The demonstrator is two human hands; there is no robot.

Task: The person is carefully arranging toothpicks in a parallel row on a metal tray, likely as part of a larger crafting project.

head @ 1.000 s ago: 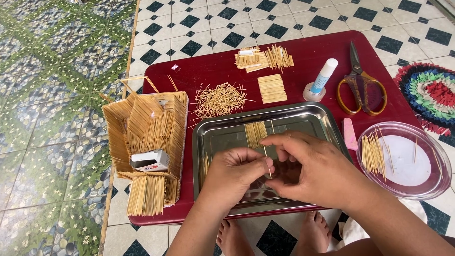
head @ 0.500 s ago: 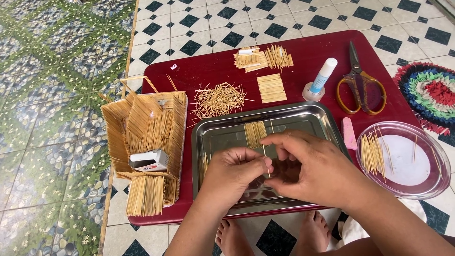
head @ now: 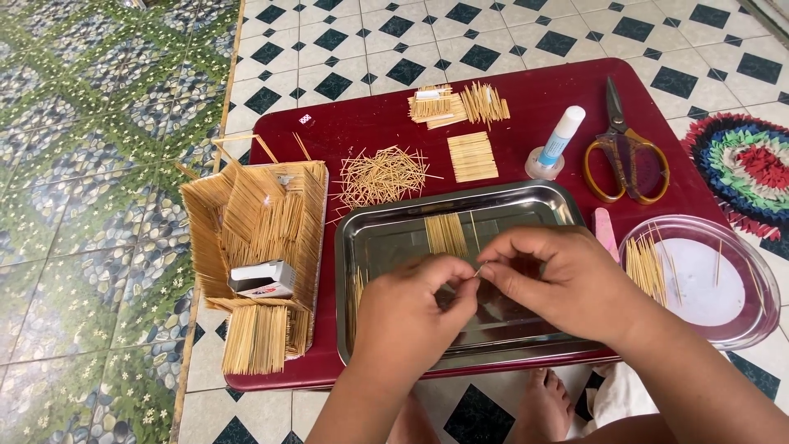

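Both my left hand point(head: 411, 308) and right hand point(head: 567, 284) pinch one thin toothpick point(head: 479, 269) over the steel tray point(head: 386, 247) centre, mid-placement I'd say; next likely needs lining it beside the glued row point(head: 446, 233) at 12 o'clock.

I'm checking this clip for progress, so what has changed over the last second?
Very little. Both hands, left and right, stay together over the steel tray, fingertips pinching a thin stick; they have only drifted slightly. Nothing was picked up or released. The scissors, glue tube, loose stick pile and clear lid lie unmoved.
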